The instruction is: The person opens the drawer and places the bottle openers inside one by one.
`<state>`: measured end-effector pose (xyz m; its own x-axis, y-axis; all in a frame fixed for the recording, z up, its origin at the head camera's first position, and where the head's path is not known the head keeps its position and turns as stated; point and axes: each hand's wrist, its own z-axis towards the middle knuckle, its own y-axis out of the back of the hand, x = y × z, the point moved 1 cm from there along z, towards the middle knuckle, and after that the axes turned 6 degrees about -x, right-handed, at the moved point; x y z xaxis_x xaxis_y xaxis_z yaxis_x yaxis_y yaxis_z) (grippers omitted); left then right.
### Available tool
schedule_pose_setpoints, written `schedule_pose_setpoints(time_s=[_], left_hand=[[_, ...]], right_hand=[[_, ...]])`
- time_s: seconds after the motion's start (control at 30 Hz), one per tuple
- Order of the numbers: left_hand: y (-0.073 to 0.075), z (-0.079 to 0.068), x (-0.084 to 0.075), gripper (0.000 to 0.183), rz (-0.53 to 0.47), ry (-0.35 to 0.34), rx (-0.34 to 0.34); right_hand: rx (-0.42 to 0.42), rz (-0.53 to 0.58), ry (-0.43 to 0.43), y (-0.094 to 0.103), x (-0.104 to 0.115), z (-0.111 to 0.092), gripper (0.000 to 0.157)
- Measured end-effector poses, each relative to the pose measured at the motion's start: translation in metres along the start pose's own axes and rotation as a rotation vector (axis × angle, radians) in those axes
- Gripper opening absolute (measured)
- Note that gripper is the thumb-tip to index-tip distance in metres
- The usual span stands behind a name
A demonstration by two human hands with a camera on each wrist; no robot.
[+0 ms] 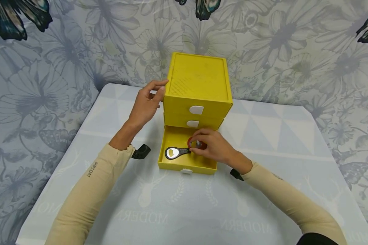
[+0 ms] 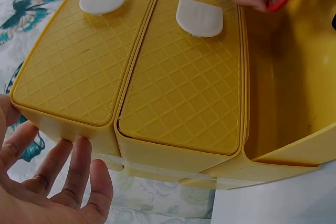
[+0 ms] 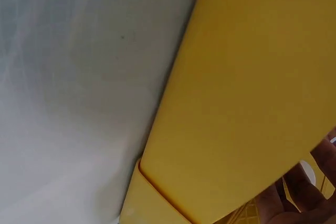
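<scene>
A yellow cabinet (image 1: 199,78) stands on the table with its bottom drawer (image 1: 171,166) pulled out. My left hand (image 1: 147,105) rests its fingertips on the cabinet's left side; in the left wrist view the fingers (image 2: 76,169) are spread and nearly straight. Over the open drawer, my right hand (image 1: 213,145) pinches a small red-rimmed thing (image 1: 189,142) with a metallic middle, partly hidden by the fingers. In the drawer lies a bottle opener (image 1: 182,151) with a black handle and silver head, its handle end beside the right fingertips. The right wrist view mostly shows the drawer's outer side (image 3: 236,98).
Two upper drawers with white tabs (image 1: 196,110) are closed above the open one. The patterned table (image 1: 282,136) spreads around the cabinet. Behind it hangs a floral, butterfly-printed backdrop (image 1: 110,44). Black wrist camera mounts (image 1: 141,151) stick out from the sleeves.
</scene>
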<state>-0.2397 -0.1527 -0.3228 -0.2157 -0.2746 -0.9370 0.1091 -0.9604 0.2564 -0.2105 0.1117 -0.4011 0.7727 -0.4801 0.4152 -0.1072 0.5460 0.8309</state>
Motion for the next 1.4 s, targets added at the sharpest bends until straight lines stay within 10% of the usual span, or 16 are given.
schedule_pose_setpoints(time_s=[0.63, 1.0, 1.4], left_hand=[[-0.001, -0.002, -0.003, 0.039, -0.002, 0.001, 0.004], [-0.002, -0.002, -0.004, 0.038, 0.011, -0.005, -0.004], [0.000, -0.004, -0.004, 0.039, 0.008, 0.005, -0.003]], right_hand=[[0.037, -0.113, -0.049, -0.010, -0.002, -0.002, 0.017], [-0.131, -0.260, -0.034, -0.009, 0.000, -0.004, 0.022], [-0.106, -0.183, -0.065, -0.003, 0.005, -0.011, 0.018]])
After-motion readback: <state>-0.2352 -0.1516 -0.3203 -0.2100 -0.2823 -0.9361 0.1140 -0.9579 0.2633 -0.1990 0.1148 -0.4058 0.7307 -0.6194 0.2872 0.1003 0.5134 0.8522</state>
